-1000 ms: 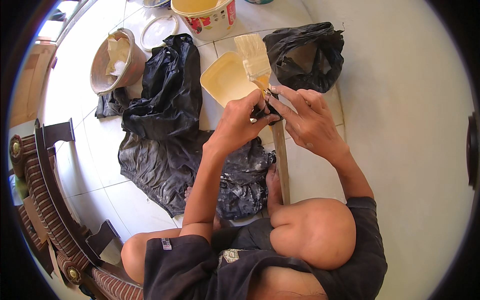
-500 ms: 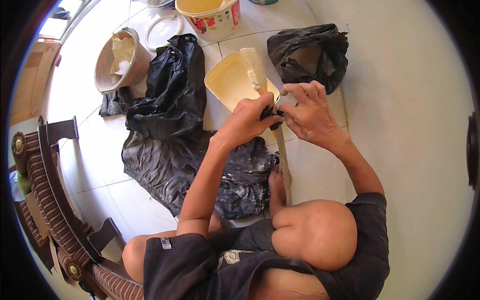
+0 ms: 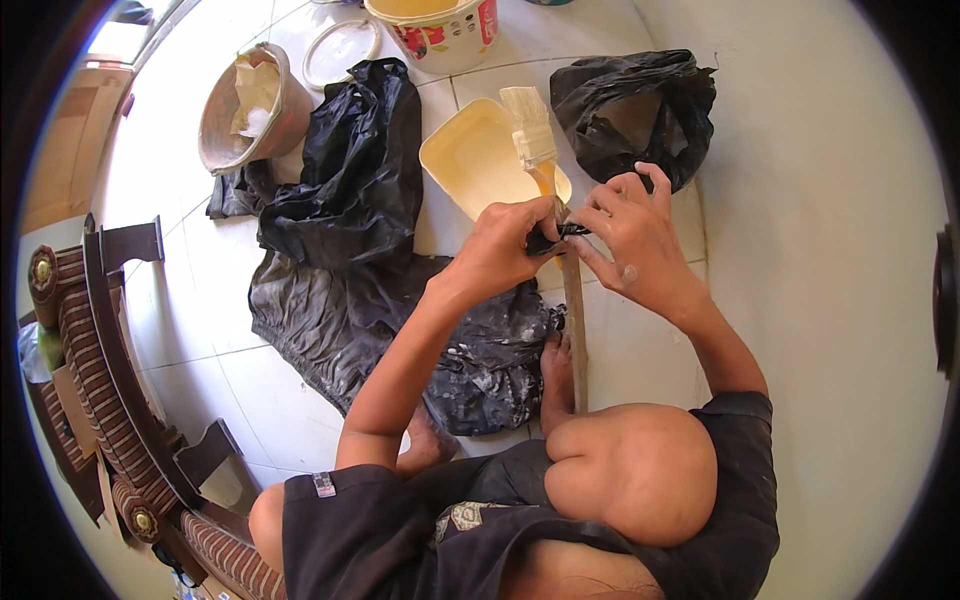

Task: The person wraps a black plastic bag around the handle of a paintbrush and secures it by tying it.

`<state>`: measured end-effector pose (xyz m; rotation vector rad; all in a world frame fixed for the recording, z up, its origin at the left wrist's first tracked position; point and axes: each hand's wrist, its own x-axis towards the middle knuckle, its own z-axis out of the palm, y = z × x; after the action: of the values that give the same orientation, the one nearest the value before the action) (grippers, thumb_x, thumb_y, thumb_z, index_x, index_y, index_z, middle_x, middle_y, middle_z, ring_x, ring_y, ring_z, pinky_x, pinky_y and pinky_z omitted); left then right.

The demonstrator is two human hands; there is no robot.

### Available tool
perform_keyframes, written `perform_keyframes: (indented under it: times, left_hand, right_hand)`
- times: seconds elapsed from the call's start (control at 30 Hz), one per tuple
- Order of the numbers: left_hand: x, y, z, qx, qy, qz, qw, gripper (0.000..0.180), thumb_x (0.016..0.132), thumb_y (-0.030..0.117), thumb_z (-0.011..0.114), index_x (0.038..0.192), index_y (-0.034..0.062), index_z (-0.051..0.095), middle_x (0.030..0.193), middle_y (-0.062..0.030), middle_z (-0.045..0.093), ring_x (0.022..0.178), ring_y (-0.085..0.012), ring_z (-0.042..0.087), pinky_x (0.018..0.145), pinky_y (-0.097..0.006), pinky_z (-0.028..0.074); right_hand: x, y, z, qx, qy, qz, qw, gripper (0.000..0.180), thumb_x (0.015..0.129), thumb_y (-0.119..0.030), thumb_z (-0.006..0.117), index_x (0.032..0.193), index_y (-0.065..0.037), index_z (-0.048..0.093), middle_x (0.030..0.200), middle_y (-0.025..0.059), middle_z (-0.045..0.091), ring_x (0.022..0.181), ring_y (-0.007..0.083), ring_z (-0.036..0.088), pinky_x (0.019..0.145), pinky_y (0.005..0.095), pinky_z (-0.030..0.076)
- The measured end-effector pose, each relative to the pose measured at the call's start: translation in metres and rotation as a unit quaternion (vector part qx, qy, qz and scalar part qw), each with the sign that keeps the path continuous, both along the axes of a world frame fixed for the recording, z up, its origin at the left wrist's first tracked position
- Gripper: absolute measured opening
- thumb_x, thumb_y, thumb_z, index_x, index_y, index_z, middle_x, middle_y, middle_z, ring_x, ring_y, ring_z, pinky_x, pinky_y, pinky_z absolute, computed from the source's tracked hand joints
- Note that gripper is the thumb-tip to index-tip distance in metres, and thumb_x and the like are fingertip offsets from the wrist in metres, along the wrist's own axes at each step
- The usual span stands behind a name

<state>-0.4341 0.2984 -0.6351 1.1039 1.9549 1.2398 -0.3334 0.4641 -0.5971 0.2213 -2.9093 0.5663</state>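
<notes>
A paintbrush (image 3: pixel 533 135) with cream-coated bristles points away from me, its yellowish handle lying along a long wooden stick (image 3: pixel 574 335). Where handle and stick overlap, a black plastic strip (image 3: pixel 573 229) is wrapped round them. My left hand (image 3: pixel 500 240) is closed on this joint, its thumb and fingers pressing the strip. On the other side, my right hand (image 3: pixel 640 235) pinches the end of the strip between thumb and index finger, its other fingers raised. Beneath the brush sits a pale yellow tub (image 3: pixel 465 155). My left fingers hide part of the wrapping.
Black plastic bags lie to the left (image 3: pixel 365 160) and far right (image 3: pixel 690 75). A dirty bucket (image 3: pixel 285 125) leans beside a round lid (image 3: pixel 341 52); a white paint pail (image 3: pixel 450 40) stands behind. Stained dark cloth (image 3: pixel 400 330) covers floor near my feet. A striped wooden chair (image 3: pixel 100 340) is at left.
My right fingers have closed in on the strip and come nearer my left hand. The brush and stick have shifted slightly right in the picture, along with the surroundings.
</notes>
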Motion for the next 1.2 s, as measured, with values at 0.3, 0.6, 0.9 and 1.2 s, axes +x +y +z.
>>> perform_keyframes:
  times: [0.3, 0.6, 0.9, 1.2]
  left_hand:
    - [-0.004, 0.001, 0.019, -0.020, -0.033, -0.090, 0.995, 0.019, 0.076, -0.001, 0.067, 0.085, 0.0010, 0.051, 0.081, -0.0133, 0.064, 0.079, -0.0345, 0.062, 0.070, -0.038, 0.047]
    - [-0.020, -0.011, 0.012, 0.006, -0.372, -0.113, 0.921, 0.014, 0.084, 0.008, 0.069, 0.084, 0.0015, 0.056, 0.085, -0.0034, 0.061, 0.084, -0.0109, 0.061, 0.072, -0.027, 0.050]
    - [-0.004, -0.016, 0.014, 0.013, -0.230, -0.062, 0.971, 0.010, 0.077, 0.002, 0.069, 0.077, 0.0018, 0.060, 0.087, -0.0058, 0.065, 0.076, -0.0177, 0.063, 0.069, -0.028, 0.049]
    - [0.005, -0.011, 0.024, 0.029, 0.246, -0.118, 0.962, 0.020, 0.071, -0.001, 0.063, 0.087, 0.0060, 0.055, 0.085, -0.0066, 0.062, 0.081, -0.0253, 0.062, 0.068, -0.034, 0.051]
  right_hand:
    - [0.018, -0.014, -0.010, -0.084, 0.012, -0.057, 0.995, 0.017, 0.066, -0.013, 0.069, 0.080, -0.010, 0.061, 0.071, 0.0020, 0.056, 0.078, 0.0199, 0.052, 0.092, 0.0471, 0.030]
    - [0.038, -0.046, -0.024, -0.273, 0.087, -0.195, 0.938, 0.023, 0.058, -0.011, 0.075, 0.076, -0.010, 0.061, 0.076, 0.0000, 0.059, 0.077, 0.0203, 0.054, 0.089, 0.0458, 0.031]
    - [0.058, -0.051, -0.029, -0.117, 0.110, -0.103, 0.982, 0.030, 0.059, -0.015, 0.078, 0.086, -0.014, 0.068, 0.087, -0.0019, 0.060, 0.087, 0.0201, 0.052, 0.093, 0.0492, 0.028]
    - [0.028, -0.016, -0.026, -0.213, 0.056, -0.047, 0.974, 0.039, 0.069, -0.001, 0.070, 0.107, -0.005, 0.061, 0.104, 0.0122, 0.062, 0.100, 0.0310, 0.057, 0.089, 0.0386, 0.043]
